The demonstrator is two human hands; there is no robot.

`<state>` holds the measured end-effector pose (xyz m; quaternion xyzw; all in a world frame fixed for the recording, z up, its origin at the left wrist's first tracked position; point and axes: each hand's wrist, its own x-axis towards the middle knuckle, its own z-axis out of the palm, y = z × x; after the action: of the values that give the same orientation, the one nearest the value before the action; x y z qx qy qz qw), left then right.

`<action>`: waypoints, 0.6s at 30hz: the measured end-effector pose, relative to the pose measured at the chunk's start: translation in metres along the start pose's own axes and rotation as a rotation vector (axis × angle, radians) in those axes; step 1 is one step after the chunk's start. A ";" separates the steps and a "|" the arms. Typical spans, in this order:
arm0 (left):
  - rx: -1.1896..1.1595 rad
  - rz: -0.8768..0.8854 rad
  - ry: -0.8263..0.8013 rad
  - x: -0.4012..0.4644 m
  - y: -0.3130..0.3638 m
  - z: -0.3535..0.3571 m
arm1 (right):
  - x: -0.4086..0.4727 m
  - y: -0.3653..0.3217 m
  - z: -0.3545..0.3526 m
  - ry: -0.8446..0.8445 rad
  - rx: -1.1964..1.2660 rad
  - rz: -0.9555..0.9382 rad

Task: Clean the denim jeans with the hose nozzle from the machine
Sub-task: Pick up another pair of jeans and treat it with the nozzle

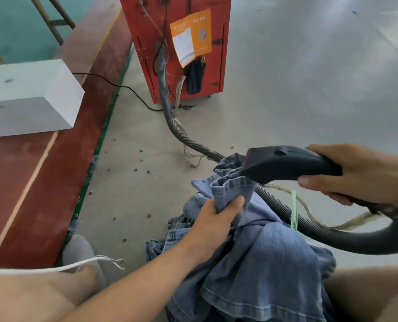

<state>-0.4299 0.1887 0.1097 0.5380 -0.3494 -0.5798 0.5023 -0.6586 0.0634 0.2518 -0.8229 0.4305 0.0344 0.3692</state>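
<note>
Nearest me, one pair of denim jeans (258, 263) lies heaped across my lap, spilling down to the floor (309, 89). My left hand (213, 223) grips a bunched fold of them, fingers (234, 202) curled round the cloth and lifting it. Just beyond, my right hand (360, 175) holds the one black hose nozzle (284, 163), fingers wrapped round its handle; its flat mouth presses against the raised denim. One grey ribbed hose (309, 223) loops from the nozzle to the right, then runs far across the floor to the one red machine (177, 43). Two orange papers (192, 36) hang on its front. On the left lies one white block (28, 96).
</note>
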 end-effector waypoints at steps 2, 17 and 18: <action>0.124 0.038 -0.013 0.003 0.001 -0.001 | -0.002 -0.005 0.007 -0.040 -0.005 -0.010; 0.963 0.416 0.116 -0.001 -0.016 0.005 | -0.012 0.017 -0.005 0.007 -0.033 0.117; 0.949 0.425 0.134 0.000 -0.015 0.006 | -0.009 0.018 0.000 -0.025 -0.033 0.134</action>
<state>-0.4390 0.1918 0.0971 0.6597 -0.6420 -0.2073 0.3312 -0.6773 0.0630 0.2444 -0.7975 0.4794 0.0766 0.3581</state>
